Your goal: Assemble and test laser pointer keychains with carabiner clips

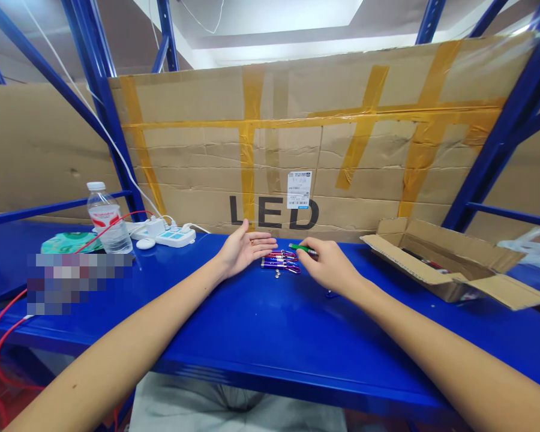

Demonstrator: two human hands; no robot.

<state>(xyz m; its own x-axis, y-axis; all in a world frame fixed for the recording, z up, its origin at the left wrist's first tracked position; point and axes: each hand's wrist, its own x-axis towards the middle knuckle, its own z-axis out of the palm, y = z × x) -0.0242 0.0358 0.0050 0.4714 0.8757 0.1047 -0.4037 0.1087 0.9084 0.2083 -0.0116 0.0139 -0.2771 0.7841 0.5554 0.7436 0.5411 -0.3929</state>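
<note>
My left hand (246, 251) is open, palm turned up and to the right, fingers stretched toward the middle of the blue table (252, 336). Between my fingers and thumb, my right hand (326, 264) holds a slim green penlight-like object (304, 248), its green end pointing left. Several small metallic tubes with cord loops (281, 263), purple, red and blue, lie side by side between my hands. Just in front of them are small silvery round pieces (278, 273). A small blue looped item (330, 294) is partly hidden beneath my right wrist.
An open cardboard box (454, 288) with items inside stands at the right. On the left are a water bottle (110, 225), a green packet (71, 242), a power strip (176, 237) and red cables (13, 330). A large cardboard sheet (198, 174) rises behind.
</note>
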